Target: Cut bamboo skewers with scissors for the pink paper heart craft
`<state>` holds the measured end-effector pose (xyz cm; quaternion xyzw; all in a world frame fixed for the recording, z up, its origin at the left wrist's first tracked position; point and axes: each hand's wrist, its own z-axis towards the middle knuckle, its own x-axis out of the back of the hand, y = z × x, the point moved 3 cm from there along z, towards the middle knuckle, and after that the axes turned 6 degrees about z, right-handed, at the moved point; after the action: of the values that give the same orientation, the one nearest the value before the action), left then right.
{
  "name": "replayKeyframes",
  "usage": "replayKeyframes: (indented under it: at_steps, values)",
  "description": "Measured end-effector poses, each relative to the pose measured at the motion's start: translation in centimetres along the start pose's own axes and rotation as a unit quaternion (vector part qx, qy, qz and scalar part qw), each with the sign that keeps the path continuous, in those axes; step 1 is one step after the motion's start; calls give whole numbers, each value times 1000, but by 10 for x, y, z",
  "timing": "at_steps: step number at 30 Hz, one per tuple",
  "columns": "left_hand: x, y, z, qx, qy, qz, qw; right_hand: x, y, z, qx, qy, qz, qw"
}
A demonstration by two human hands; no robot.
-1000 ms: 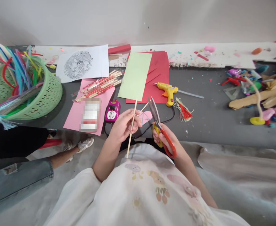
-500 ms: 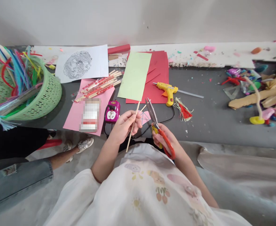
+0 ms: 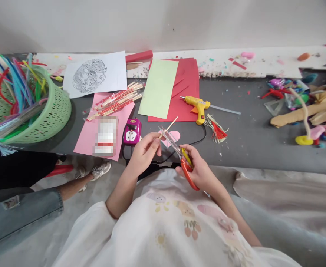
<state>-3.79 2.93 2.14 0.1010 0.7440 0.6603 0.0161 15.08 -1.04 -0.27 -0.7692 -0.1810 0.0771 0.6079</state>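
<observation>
My left hand [image 3: 147, 151] is closed, pinching a thin wooden stick [image 3: 173, 123] that points up and to the right. In my right hand [image 3: 200, 167] are scissors [image 3: 189, 174] with red and yellow handles. Their blades reach left to the stick close to my left fingertips and seem to lie across it; whether they touch it I cannot tell. Beneath the blades, a pink paper heart [image 3: 175, 136] with lines on it lies on the grey table [image 3: 235, 144].
A yellow glue gun [image 3: 197, 107] lies on red paper [image 3: 189, 85] beside green paper [image 3: 160, 89]. To the left are a purple socket block [image 3: 132, 132], wrapped wooden sticks [image 3: 118, 100], a dragon drawing [image 3: 93, 76] and a green basket [image 3: 51, 111]. A red-white tassel [image 3: 217, 129] lies right.
The scissors have swung left, bringing their blades to the stick. The long stick crossing my left hand no longer shows; one now points up-right from the fingertips. More of the paper heart shows.
</observation>
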Motion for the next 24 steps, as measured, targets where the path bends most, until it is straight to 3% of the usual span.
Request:
replayKeyframes:
  at_steps: [24]
  values:
    - [5, 9, -5, -31, 12, 76, 997, 9, 6, -3, -9, 27, -7, 1000]
